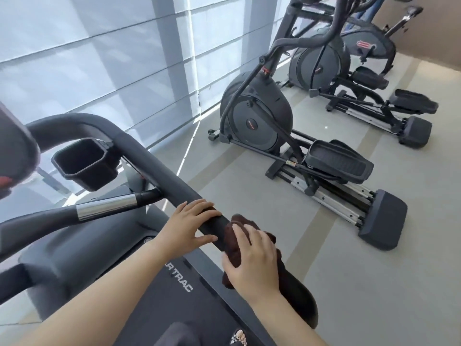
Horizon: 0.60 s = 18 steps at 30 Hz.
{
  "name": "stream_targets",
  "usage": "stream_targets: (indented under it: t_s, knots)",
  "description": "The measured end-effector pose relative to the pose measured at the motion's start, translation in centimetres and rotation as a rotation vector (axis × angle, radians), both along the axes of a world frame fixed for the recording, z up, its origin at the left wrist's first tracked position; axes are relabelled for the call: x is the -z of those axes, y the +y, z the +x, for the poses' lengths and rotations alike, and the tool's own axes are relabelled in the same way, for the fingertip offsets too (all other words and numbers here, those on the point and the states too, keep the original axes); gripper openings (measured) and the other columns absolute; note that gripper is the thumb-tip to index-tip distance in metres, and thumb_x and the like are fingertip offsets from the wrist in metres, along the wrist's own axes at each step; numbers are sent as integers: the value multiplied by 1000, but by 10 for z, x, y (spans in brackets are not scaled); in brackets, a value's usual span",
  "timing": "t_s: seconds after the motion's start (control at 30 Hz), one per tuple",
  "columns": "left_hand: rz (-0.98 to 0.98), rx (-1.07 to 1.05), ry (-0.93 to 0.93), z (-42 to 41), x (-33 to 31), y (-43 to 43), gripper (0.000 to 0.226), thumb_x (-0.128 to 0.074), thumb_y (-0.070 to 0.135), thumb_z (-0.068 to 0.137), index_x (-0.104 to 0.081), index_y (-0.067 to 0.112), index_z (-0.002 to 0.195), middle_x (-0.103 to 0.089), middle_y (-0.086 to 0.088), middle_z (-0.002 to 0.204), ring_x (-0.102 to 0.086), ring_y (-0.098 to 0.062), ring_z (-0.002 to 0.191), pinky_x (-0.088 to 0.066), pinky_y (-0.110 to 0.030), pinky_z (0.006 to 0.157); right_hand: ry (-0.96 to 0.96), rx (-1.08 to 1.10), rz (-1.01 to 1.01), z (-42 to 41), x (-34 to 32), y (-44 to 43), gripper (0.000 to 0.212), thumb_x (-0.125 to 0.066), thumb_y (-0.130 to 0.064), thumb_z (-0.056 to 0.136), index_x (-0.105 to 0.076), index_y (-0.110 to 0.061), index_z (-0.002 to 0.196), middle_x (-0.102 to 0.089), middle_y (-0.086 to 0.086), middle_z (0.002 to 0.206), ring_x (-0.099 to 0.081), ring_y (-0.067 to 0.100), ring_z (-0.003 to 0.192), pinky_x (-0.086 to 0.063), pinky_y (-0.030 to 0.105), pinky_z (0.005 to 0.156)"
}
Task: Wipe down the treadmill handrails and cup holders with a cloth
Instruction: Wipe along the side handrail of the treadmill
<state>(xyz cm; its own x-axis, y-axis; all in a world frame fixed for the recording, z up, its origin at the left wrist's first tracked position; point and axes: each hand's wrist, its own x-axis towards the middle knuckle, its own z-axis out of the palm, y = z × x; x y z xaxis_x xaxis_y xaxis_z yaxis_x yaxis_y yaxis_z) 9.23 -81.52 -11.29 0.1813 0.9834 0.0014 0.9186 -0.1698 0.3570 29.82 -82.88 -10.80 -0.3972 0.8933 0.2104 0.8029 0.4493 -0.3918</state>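
While both bare arms reach forward over the treadmill deck, the right hand (pixel 254 260) presses a dark brown cloth (pixel 237 245) against the black handrail (pixel 159 168), its fingers spread and curved over the bunched fabric, which wraps the rail near its rounded lower end. Just up the handrail from the cloth, the left hand (pixel 192 222) lies on the rail with its fingers extended and loosely draped across the top, thumb lying along the near side; it grips nothing else. Below the handrail, the treadmill belt (pixel 174 295) shows white lettering, partly hidden by the arms. Farther up the handrail, a short bar with a shiny metal sleeve (pixel 107 206) branches off toward the console side. Beyond that, a black cup holder (pixel 84 163) hangs from the inner side of the handrail where it curves; its squarish well looks empty, though the bottom is in shadow. Across the grey floor from the handrail stand two dark elliptical trainers (pixel 259 116), and behind the cup holder pale window blinds (pixel 99 58) cover the glass.
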Motion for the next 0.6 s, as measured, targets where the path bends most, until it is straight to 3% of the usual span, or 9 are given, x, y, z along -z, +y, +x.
stream_targets:
  t_s: [0.13, 0.23, 0.47, 0.6]
  knots:
    - [-5, -93, -61, -16, -13, -2, 56, -62, 32, 80, -45, 24, 133, -44, 7, 141, -34, -13, 133, -29, -39, 110, 14, -117, -124, -57, -10, 33, 60, -59, -46, 81, -44, -21, 134, -52, 5, 132, -47, 28, 118, -40, 43, 98]
    - [2, -147, -16, -44, -23, -5, 52, -62, 24, 82, -48, 21, 132, -45, 3, 141, -37, -16, 132, -28, -35, 111, 19, -111, -162, -68, -8, 42, 62, -55, -50, 83, -40, -23, 137, -49, 2, 136, -44, 26, 120, -38, 42, 101]
    - [23, -334, 131, -140, -37, -27, 38, -63, 19, 80, -60, 14, 117, -59, -6, 124, -53, -27, 115, -42, -39, 97, -32, -84, 41, -64, 3, 23, 59, -73, -38, 70, -57, -19, 123, -62, 7, 118, -58, 32, 105, -49, 46, 84]
    - [-101, -435, 215, -179, -35, -34, 35, -50, 38, 87, -56, 22, 118, -59, 2, 118, -54, -23, 108, -46, -39, 84, -42, -157, 38, -138, -7, 54, 58, -72, -34, 73, -56, -15, 125, -60, 12, 121, -56, 35, 108, -47, 48, 87]
